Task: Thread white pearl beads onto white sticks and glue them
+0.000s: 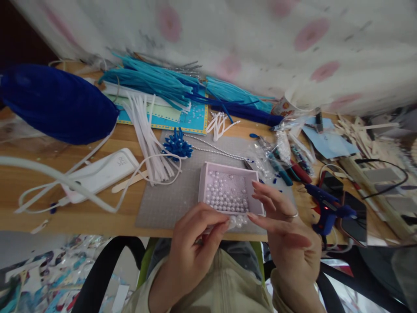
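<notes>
A small pale pink box (203, 180) full of white pearl beads (226, 193) sits on a grey cutting mat (176, 195) at the table's near edge. My left hand (192, 245) and my right hand (286, 232) meet just in front of the box, pinching a little cluster of pearl beads (237, 221) between their fingertips. A ring shows on my right hand. A blue chenille flower (177, 145) lies on the mat behind the box, with a string of small beads (218, 151) beside it.
White chenille stems (148, 134), teal and blue stems (163, 82), a dark blue bundle (55, 102), a white power bank (104, 171) with cable. A blue glue gun (327, 208), pliers (298, 171), phones and wooden sticks (358, 130) lie at the right.
</notes>
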Motion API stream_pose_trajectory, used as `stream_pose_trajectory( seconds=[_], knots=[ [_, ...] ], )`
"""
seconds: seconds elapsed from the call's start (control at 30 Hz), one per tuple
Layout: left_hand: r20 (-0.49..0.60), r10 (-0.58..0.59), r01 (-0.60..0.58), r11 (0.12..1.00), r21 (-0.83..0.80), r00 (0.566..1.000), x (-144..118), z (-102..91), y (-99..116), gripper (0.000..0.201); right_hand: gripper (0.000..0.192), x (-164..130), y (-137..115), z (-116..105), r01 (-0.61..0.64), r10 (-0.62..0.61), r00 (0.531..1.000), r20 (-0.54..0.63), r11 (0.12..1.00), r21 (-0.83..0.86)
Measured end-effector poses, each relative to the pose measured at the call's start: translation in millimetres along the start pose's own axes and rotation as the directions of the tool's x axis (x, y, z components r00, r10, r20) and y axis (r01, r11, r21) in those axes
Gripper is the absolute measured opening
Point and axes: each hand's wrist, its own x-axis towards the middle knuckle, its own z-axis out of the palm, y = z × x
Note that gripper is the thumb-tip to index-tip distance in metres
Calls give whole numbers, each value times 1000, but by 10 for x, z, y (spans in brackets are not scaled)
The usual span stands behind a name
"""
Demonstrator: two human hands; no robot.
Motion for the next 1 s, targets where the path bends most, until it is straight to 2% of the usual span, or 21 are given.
stream_pose_trajectory(
  seconds=[0.13, 0.23, 0.37, 0.43, 0.53, 0.77, 1.0],
  knots=[
    [-4, -31, 31, 999, -28, 1000, -11, 22, -8, 16, 39, 32, -10, -27, -52, 56, 993, -107, 998, 34],
    [-32, -138, 136, 988, -69, 990, -23, 63, -22, 11, 28, 55, -19, -60, -119, 142, 973, -183, 984, 133],
    [-100, -338, 322, 935, -145, 936, -47, 122, -30, 12, 19, 62, -11, -100, -141, 181, 965, -188, 967, 210],
    [-131, -386, 365, 917, -161, 913, -59, 138, -22, 17, 12, 54, -7, -110, -128, 175, 964, -199, 965, 227],
    [-151, -399, 376, 912, -162, 904, -79, 148, 2, 20, 11, 38, -10, -121, -121, 175, 963, -205, 959, 255],
    [-173, -363, 334, 926, -175, 916, -129, 172, 23, 19, 4, 16, -6, -147, -121, 199, 950, -239, 944, 306],
    [-170, -353, 324, 929, -178, 920, -129, 195, 6, 18, 26, 30, -19, -148, -131, 268, 933, -242, 876, 465]
  ],
)
